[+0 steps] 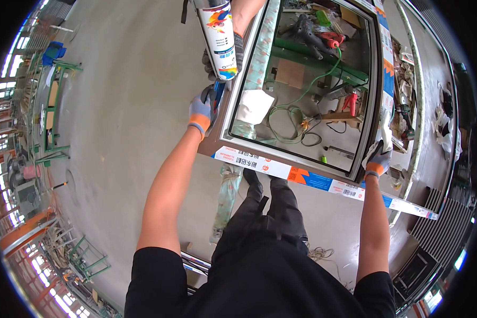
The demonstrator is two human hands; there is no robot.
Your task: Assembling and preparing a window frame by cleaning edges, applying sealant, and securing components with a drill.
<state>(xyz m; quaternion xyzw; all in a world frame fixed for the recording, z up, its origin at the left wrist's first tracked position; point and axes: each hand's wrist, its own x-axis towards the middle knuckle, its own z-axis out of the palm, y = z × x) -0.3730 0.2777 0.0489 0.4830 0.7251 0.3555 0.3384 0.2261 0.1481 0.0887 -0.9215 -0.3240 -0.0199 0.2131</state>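
Observation:
In front of me lies a brown metal window frame (223,127) with a glass pane (302,79), its edges partly covered in printed protective film. My left hand (200,108), in a grey and orange glove, is closed at the frame's left side, by a narrow blue piece (218,94); its hold is partly hidden. My right hand (378,160), gloved alike, grips a crumpled white cloth (385,137) at the near right corner. A white crumpled piece (254,106) lies on the glass. Just beyond my left hand, another person's gloved hand (239,52) holds a white cylinder with colourful print (220,40).
Through the glass show a green cable (281,108), a red-handled tool (350,103) and a green beam. A film-wrapped support (227,199) stands beneath the frame. Green metal stands (55,106) are at far left; dark stacked profiles (442,230) lie at right.

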